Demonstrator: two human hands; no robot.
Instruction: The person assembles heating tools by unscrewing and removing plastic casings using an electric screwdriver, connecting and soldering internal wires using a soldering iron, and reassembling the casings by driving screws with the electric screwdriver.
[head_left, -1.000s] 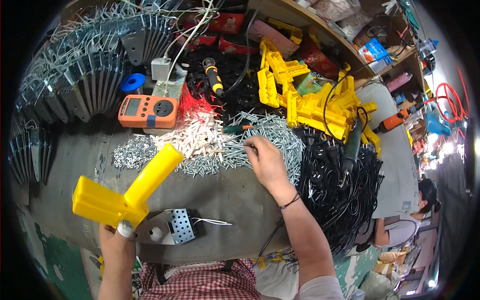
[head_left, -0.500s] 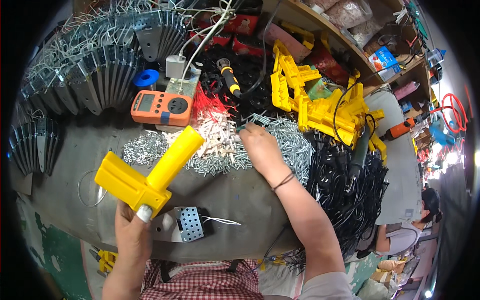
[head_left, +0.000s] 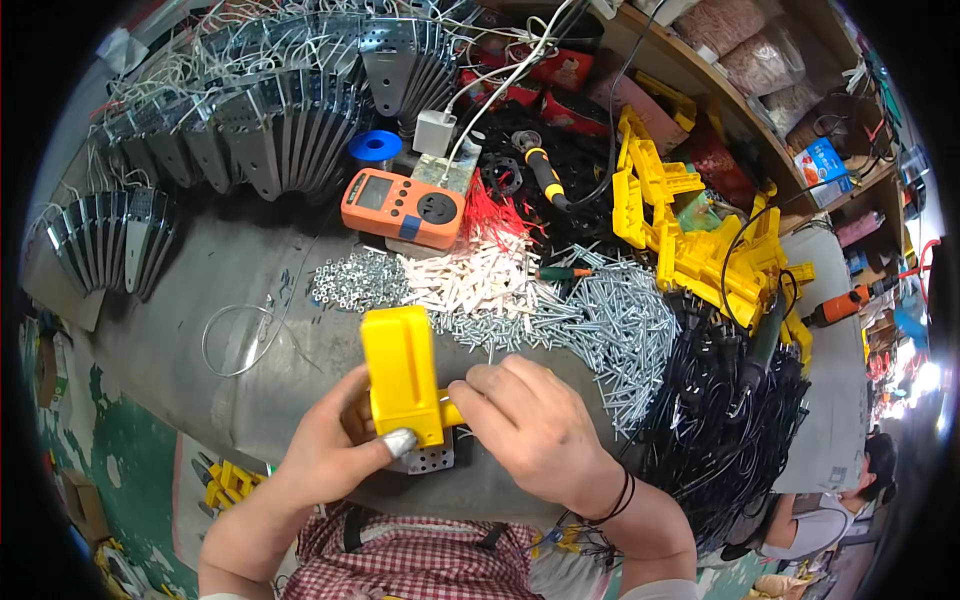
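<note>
A yellow plastic housing [head_left: 402, 370] with a block-shaped head and a round handle is gripped by my left hand [head_left: 335, 445]. The thumb, its tip wrapped in something silvery white, presses the lower edge. My right hand [head_left: 535, 430] is closed beside the housing and hides most of the handle. Between its thumb and forefinger shows a small silvery screw [head_left: 446, 397], close against the housing's side. Below the housing, a perforated metal plate [head_left: 432, 460] lies on the bench, mostly covered.
Loose screws [head_left: 625, 330], white strips [head_left: 470, 280] and nuts [head_left: 358, 280] lie beyond my hands, with a green-tipped screwdriver [head_left: 563, 273] among them. An orange meter [head_left: 402, 208] stands behind. Black cords [head_left: 710, 420] and yellow housings [head_left: 720, 250] are heaped right; metal plates [head_left: 270, 140] stand far left.
My right hand has come back from the screw pile to the yellow housing. My left hand has turned the housing so its head points upward. The whole view has shifted.
</note>
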